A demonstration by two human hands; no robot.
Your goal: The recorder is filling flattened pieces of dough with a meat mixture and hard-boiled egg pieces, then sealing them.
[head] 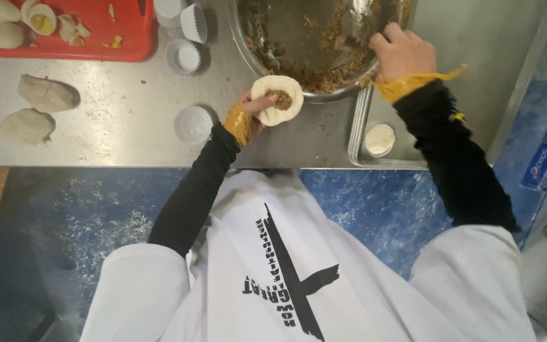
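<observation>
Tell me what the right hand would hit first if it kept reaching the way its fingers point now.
The right hand points into the metal bowl; it would probably meet the brown filling inside first, though the fingertips are hidden and depth is unclear.

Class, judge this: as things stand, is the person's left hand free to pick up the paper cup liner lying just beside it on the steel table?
Probably not: the left hand already holds a filled dough round. The cup liner itself lies close and unblocked on the table.
</observation>
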